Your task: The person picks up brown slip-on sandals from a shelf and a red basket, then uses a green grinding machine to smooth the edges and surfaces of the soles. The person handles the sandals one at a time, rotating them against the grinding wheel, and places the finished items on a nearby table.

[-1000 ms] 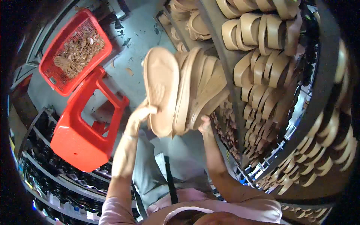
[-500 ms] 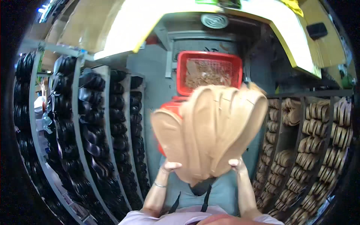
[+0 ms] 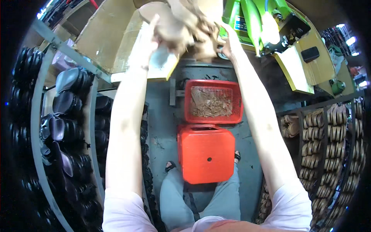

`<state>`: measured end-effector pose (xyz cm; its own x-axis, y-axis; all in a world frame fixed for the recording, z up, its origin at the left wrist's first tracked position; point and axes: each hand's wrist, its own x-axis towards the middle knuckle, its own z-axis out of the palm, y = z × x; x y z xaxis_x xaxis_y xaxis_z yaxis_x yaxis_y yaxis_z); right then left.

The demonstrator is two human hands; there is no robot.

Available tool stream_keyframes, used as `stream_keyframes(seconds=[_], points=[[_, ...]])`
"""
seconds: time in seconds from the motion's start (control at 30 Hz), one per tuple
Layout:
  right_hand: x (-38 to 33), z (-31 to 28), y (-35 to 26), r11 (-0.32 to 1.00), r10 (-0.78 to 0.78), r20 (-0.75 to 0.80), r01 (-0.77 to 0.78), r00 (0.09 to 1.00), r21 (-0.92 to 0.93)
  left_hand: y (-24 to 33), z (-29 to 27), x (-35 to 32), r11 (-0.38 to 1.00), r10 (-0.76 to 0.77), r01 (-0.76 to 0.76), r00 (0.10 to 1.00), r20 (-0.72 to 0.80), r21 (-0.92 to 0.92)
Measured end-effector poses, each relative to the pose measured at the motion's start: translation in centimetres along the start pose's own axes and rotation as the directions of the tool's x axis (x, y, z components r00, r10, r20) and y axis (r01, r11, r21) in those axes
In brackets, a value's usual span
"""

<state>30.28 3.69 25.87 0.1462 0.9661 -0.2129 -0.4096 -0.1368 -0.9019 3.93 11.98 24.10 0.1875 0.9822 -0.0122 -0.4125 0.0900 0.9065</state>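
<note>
A bunch of tan shoe insoles (image 3: 166, 19), smeared by motion, is up at the workbench at the top of the view. My left hand (image 3: 152, 43) grips its left side, fingers partly hidden behind the near insole. On the other side my right hand (image 3: 230, 43) closes on the bunch's right edge. Both arms are stretched far forward. The insoles fan apart and tilt over the bench's near edge, beside a bright white bench top (image 3: 138, 58) with a yellow edge.
A red stool (image 3: 206, 154) stands before my legs. Behind it is a red basket (image 3: 188, 100) of tan scraps. A green machine (image 3: 251, 23) sits on the bench at right. Racks hold black insoles (image 3: 67, 129) at left and tan ones (image 3: 313, 133) at right.
Both hands have carried the insoles from above my lap forward and up to the bench. The red stool, covered before, now shows whole. My view has shifted toward the bench.
</note>
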Motion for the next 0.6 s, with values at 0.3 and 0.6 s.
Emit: stream_keyframes(seconds=[0.3, 0.6], points=[[-16.2, -19.9, 21.1, 0.923, -0.068, -0.130, 0.012, 0.989, -0.386, -19.0, 7.8, -8.3, 0.987, -0.160, 0.160, 0.987, -0.019, 0.010], [-45.6, -62.4, 23.5, 0.959, 0.221, -0.946, -0.230, 0.236, 0.166, -46.2, 34.8, -24.4, 0.630, -0.639, 0.053, 0.603, 0.478, 0.775]])
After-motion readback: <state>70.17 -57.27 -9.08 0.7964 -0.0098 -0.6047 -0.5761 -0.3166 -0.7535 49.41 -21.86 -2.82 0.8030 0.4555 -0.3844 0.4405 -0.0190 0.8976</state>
